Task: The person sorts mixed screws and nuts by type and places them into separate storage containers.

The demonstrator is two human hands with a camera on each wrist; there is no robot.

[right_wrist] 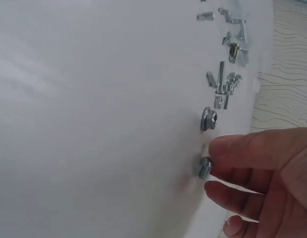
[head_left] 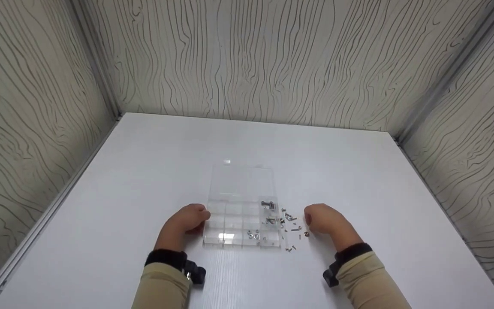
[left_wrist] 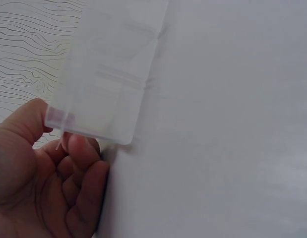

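Steel first: a small silver screw (right_wrist: pixel 205 167) sits at the tips of my right hand (head_left: pixel 322 219), the forefinger (right_wrist: pixel 232 148) above it and another finger below, so I read the hand as pinching the screw against the white table (head_left: pixel 144 171), though how firm the grip is I cannot tell; a flanged nut (right_wrist: pixel 209 119) lies just beyond it, apart from the fingers; further out, a loose scatter of screws and small fittings (right_wrist: pixel 227 82) spreads over the table just beside the box's right edge.

My left hand (head_left: pixel 185 221) has its fingers curled in; its thumb (left_wrist: pixel 24 121) and a fingertip (left_wrist: pixel 79 146) touch the near left corner of the clear plastic organiser box (head_left: pixel 242 214), steadying it, as I judge.

I take the step in hand to be lifting one fastener out of the pile; the next move would call for a clean lift without rolling the nut, then a short carry left over the box wall into the matching compartment.

As for the box: its lid (head_left: pixel 242 182) lies open and flat beyond it; the right-hand compartments hold a few dark bolts (head_left: pixel 268 205) and a cluster of small screws (head_left: pixel 271 220); a front compartment holds some nuts (head_left: pixel 253 234); the left compartments look bare, though the clear plastic makes that hard to confirm.
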